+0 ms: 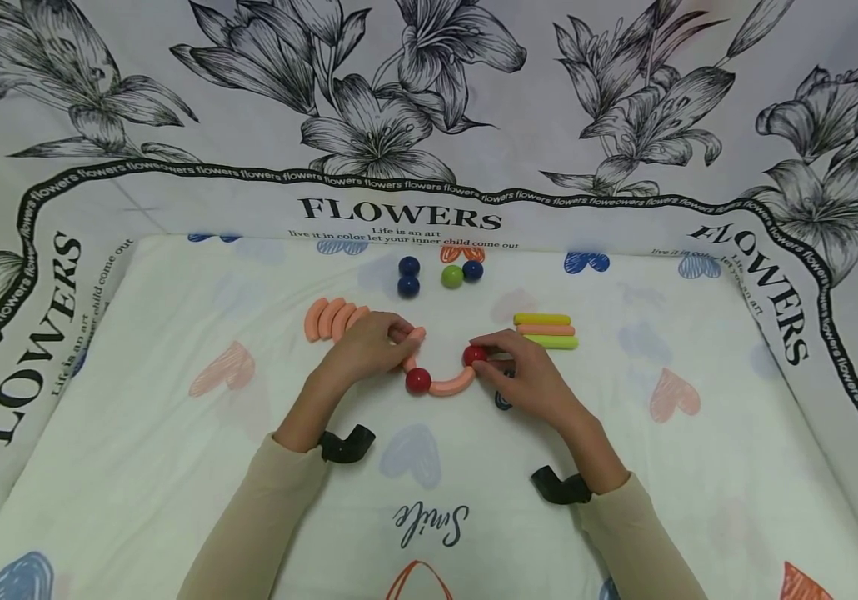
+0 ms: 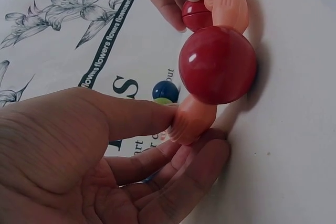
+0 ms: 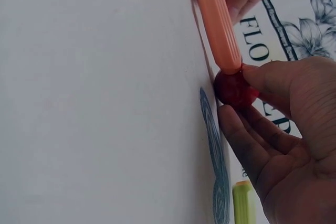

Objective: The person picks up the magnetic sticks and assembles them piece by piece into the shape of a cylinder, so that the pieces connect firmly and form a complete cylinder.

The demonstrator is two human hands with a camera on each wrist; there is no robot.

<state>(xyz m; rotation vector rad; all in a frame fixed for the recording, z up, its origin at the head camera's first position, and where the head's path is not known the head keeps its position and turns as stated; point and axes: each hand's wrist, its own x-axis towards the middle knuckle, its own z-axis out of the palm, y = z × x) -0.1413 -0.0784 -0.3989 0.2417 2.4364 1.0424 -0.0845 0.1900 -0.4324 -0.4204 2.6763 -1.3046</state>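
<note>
Curved chain (image 1: 442,387) of red balls and peach pieces lies near the middle of the cloth-covered worktop (image 1: 481,467), between the two hands. The left hand (image 1: 372,343) pinches the left curved piece (image 1: 417,333) between thumb and fingers, with only that piece's thickness between them; the right hand (image 1: 525,372) grips the right red ball (image 1: 473,356), its thumb and fingers apart by the ball's width. Only the head view takes in the fanned peach pieces (image 1: 325,319) beside the left hand, as well as the full yellow stick (image 1: 542,319), peach stick (image 1: 546,330) and green stick (image 1: 551,342); the wrist views alone bring out the grooves along the chain's pieces. The left hand covers part of the fan, so its count cannot be told, and the right wrist view cuts off the green stick at the bottom edge. From the left red ball (image 1: 418,381), the left piece points away from the person, while the middle piece (image 1: 455,384) has its long axis running roughly left to right, rising toward the right ball, the whole forming a U whose mouth faces the far side
</note>
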